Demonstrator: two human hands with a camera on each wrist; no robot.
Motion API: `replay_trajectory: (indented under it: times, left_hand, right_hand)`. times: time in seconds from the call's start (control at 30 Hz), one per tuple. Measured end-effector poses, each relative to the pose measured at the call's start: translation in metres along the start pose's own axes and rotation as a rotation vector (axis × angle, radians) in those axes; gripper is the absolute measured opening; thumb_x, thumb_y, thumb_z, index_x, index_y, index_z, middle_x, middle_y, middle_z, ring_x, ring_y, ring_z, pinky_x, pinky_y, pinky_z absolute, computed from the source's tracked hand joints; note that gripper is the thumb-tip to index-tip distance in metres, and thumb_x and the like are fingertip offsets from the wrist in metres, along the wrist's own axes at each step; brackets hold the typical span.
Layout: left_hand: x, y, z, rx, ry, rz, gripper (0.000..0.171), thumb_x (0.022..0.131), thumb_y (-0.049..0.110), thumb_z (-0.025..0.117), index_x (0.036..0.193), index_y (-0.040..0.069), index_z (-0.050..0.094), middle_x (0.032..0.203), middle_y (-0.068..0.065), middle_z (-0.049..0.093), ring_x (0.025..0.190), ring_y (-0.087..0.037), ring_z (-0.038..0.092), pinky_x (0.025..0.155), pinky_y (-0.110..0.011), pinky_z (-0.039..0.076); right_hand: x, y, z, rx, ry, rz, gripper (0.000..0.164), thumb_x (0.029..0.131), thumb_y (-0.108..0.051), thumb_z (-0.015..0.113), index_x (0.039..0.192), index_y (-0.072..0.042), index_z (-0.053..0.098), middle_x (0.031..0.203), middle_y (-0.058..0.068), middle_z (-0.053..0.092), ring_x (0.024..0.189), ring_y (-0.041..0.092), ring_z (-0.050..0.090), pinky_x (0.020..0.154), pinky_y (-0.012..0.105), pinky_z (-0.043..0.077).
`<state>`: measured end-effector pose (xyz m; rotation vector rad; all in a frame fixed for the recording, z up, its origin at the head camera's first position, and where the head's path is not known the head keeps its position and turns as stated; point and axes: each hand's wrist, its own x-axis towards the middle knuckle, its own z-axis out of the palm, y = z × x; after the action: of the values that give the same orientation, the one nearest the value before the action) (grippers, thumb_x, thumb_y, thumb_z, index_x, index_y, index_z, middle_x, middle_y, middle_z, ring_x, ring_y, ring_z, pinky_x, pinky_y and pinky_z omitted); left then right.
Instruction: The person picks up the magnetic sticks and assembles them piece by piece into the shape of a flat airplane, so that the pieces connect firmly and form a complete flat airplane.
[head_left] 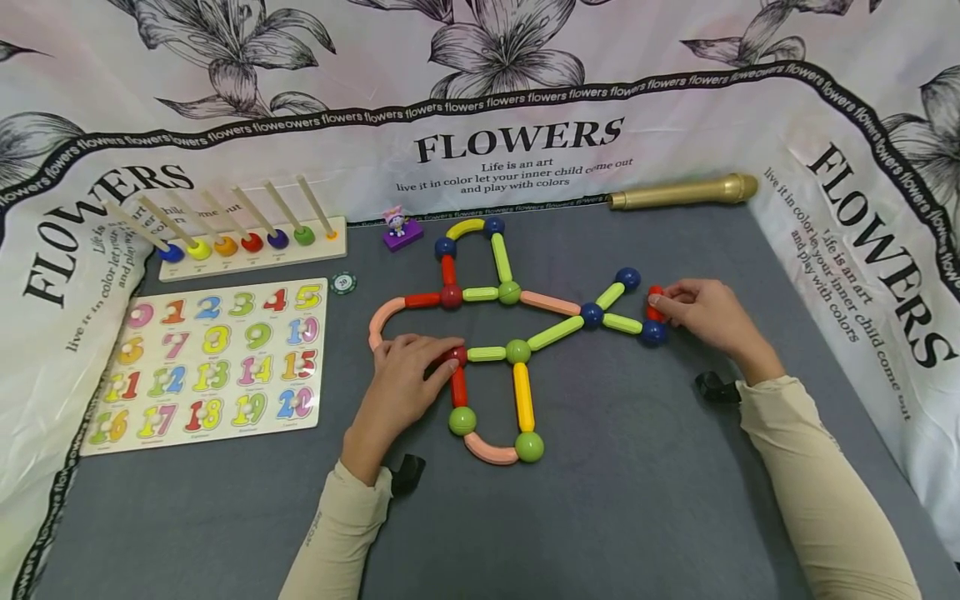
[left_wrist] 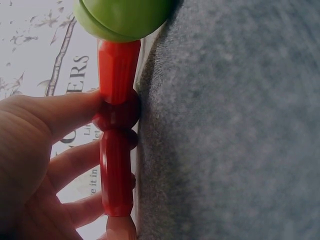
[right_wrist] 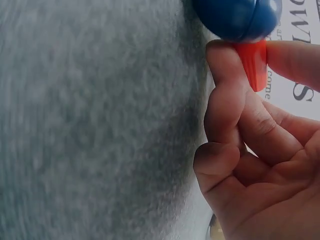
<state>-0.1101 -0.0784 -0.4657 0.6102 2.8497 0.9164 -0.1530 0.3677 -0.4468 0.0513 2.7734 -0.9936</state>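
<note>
A flat figure of magnetic rods and balls lies mid-table. My left hand (head_left: 401, 379) grips it around a red ball (left_wrist: 119, 116), thumb on one side and fingers behind a dark red rod (left_wrist: 116, 172). Another red rod (left_wrist: 119, 70) runs from that ball to a green ball (left_wrist: 125, 17). On the right, my right hand (head_left: 705, 317) pinches a short red rod (head_left: 656, 305) between thumb and fingers. The rod's near end meets a blue ball (head_left: 654, 333) at the figure's right tip. A second blue ball (head_left: 627, 278) ends the other branch.
A number puzzle board (head_left: 210, 367) lies at the left, with a peg stacker (head_left: 262, 260) behind it. A poker chip (head_left: 343, 283), a small figurine on a purple base (head_left: 402, 235) and a gold microphone-like stick (head_left: 682, 193) lie along the back. Printed flower cloth borders the grey table.
</note>
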Motion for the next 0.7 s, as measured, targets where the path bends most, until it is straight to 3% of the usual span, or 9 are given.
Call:
replay_trajectory:
  times: [0.3,0.5,0.7]
  left_hand:
    - [0.0,-0.001,-0.001,0.003,-0.007,-0.004,0.036,0.108,0.027,0.068,0.144,0.019,0.071,0.134,-0.006,0.073,0.133,-0.04,0.052,0.11,-0.063,0.029]
    - [0.0,0.0,-0.001,0.011,-0.006,-0.011,0.036,0.108,0.027,0.068,0.143,0.02,0.071,0.134,-0.006,0.073,0.133,-0.041,0.051,0.11,-0.063,0.029]
    - [0.0,0.001,-0.001,0.012,-0.004,-0.009,0.036,0.108,0.026,0.068,0.143,0.019,0.071,0.134,-0.006,0.073,0.133,-0.041,0.052,0.111,-0.064,0.028]
  right_hand:
    - [0.007,-0.005,0.005,-0.056,-0.028,-0.064,0.044,0.107,-0.033,0.066,0.123,0.008,0.069,0.11,0.022,0.074,0.089,0.023,0.063,0.073,0.031,0.047]
    - [0.01,-0.01,0.006,-0.065,-0.045,-0.083,0.041,0.108,-0.032,0.065,0.119,0.007,0.07,0.108,0.021,0.073,0.089,0.027,0.063,0.074,0.037,0.048]
    - [0.012,-0.01,0.006,-0.06,-0.055,-0.078,0.038,0.108,-0.03,0.064,0.117,0.006,0.07,0.107,0.021,0.073,0.084,0.025,0.061,0.071,0.036,0.048]
